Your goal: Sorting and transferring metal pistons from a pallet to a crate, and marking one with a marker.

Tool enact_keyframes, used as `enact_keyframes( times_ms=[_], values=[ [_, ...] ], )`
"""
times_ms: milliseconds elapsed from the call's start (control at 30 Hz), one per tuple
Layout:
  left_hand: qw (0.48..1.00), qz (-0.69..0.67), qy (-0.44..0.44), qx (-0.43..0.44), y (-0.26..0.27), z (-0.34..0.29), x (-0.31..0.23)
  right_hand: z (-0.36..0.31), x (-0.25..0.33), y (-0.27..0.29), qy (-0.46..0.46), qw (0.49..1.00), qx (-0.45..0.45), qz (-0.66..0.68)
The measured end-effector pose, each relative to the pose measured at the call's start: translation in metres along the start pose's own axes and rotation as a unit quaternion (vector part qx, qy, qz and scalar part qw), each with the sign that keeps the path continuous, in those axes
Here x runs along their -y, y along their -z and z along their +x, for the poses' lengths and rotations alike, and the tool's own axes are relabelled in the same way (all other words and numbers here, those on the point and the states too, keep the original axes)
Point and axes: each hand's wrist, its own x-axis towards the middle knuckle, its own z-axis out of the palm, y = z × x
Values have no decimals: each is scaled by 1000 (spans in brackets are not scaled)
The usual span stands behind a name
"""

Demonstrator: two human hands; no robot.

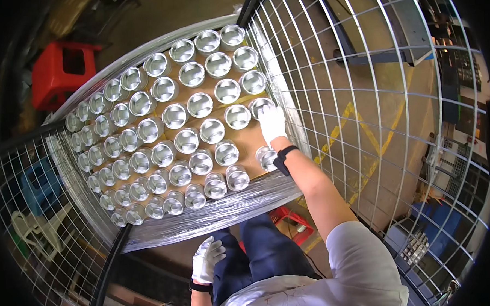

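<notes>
Many shiny, round, cup-like metal parts (200, 105) stand in rows on a brown cardboard sheet (250, 147). My right hand (272, 123), in a white glove, reaches to the right edge of the sheet. Its fingers are closed over the rim of one metal part (260, 105) and hide some of it. Another metal part (266, 158) stands alone beside my right wrist, partly covered by its black band. My left hand (207, 258), also gloved in white, hangs near my legs with its fingers apart and nothing in it.
Clear plastic film (204, 209) wraps the load's sides. Wire mesh panels (352, 93) rise at right and left. A red stool (64, 73) stands at the far left, another red stool (292, 225) by my legs. Blue and white plastic chairs show behind the left mesh.
</notes>
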Motion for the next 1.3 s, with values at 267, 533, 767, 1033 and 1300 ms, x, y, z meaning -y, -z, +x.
enact_keyframes(
  times_ms=[267, 533, 767, 1033, 1300],
  values=[
    [999, -23, -14, -35, 21, -14, 6, -10, 12, 23, -90, 990, 33, 107],
    [994, -34, -76, 65, 18, -37, -16, -108, 1, 130, -160, 710, 272, 629],
    [979, 10, -160, 129, 18, -56, -46, -176, 44, 140, -186, 313, 159, 918],
    [960, 63, -143, 233, 14, -86, -49, -223, 102, 295, -237, 212, 280, 906],
    [929, 130, -42, 344, -23, -138, -66, -227, 111, 318, 32, 489, 384, 783]
  ],
)
